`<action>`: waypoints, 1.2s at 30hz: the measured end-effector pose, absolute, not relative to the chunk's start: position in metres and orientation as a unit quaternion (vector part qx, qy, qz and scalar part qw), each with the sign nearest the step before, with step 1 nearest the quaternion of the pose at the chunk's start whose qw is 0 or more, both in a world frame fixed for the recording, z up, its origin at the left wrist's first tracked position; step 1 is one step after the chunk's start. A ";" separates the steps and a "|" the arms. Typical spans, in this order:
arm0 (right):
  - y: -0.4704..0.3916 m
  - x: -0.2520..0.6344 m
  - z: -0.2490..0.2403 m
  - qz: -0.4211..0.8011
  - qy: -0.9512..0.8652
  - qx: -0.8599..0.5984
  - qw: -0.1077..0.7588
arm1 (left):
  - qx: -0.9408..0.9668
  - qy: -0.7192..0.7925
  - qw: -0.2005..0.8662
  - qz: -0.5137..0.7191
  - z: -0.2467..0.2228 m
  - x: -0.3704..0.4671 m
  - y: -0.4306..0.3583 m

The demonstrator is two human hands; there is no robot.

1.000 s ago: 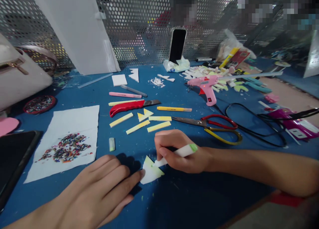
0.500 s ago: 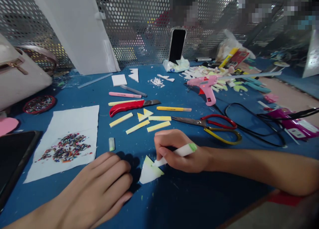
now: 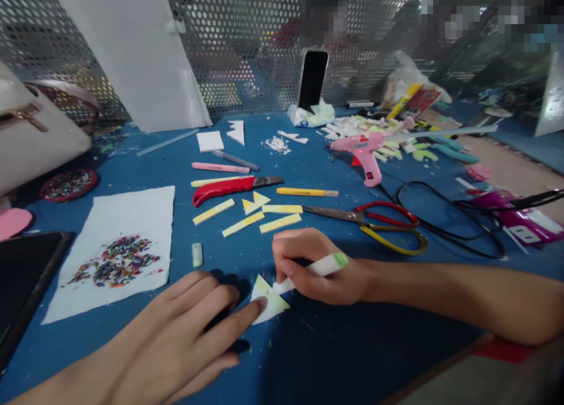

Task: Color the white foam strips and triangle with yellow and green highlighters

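My right hand (image 3: 317, 267) grips a white marker (image 3: 326, 265) with a green end, its tip against a small white foam piece (image 3: 268, 311). Pale green colour covers the upper and right edges of that piece. My left hand (image 3: 189, 323) lies palm down, fingers apart, one fingertip pressing on the piece's left side. Just beyond my left hand is a marker cap (image 3: 197, 255). Several yellow-edged strips (image 3: 281, 223) and a zigzag piece (image 3: 255, 203) lie past my right hand.
A red-handled knife (image 3: 229, 188), scissors (image 3: 383, 223) and a pink glue gun (image 3: 363, 149) with a black cable lie farther back. At left are a paper sheet (image 3: 154, 217) bearing colourful bits and a dark tablet (image 3: 30, 275). A phone (image 3: 313, 79) stands upright at the back.
My left hand has stretched a finger to the right, onto the foam piece. My right hand with the marker stays in nearly the same place.
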State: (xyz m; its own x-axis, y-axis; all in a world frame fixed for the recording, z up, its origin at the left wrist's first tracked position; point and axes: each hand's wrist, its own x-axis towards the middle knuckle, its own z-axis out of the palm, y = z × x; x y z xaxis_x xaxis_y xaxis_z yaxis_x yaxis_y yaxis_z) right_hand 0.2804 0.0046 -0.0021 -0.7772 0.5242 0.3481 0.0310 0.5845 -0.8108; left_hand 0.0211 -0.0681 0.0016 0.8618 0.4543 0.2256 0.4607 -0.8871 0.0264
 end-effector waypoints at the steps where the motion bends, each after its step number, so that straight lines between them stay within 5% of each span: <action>1: 0.005 0.280 -0.002 0.425 -0.841 -0.166 0.290 | -0.966 -0.238 0.013 -0.101 0.002 0.022 -0.068; 20: 0.004 0.282 -0.003 0.432 -0.837 -0.172 0.287 | -0.970 -0.224 -0.025 -0.094 0.007 0.031 -0.066; 25: 0.004 0.281 -0.003 0.436 -0.835 -0.171 0.290 | -0.956 -0.213 -0.023 -0.201 0.000 0.027 -0.071; 36: 0.004 0.281 -0.003 0.434 -0.839 -0.174 0.279 | -0.873 -0.368 -0.191 -0.258 0.000 0.012 -0.064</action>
